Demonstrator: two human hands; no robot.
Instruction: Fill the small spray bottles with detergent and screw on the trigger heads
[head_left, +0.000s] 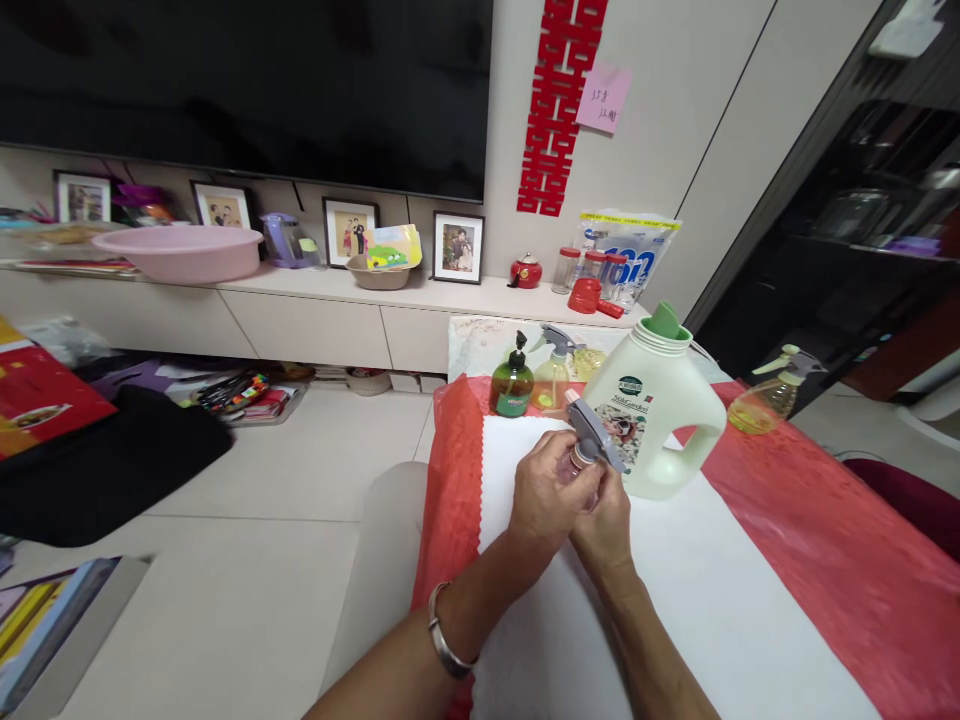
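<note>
The left hand (541, 490) and right hand (606, 520) both grip a gray-headed sprayer (598, 436) above the near part of the red-covered counter (810, 520). Just beyond, rightward, a pale-green jug (660, 410) blocks the way; a pump bottle (513, 385) and spray bottle (553, 378) stand farther left, a yellowish sprayer (763, 402) far right.

Soft, even light with wide-angle edge stretching
</note>
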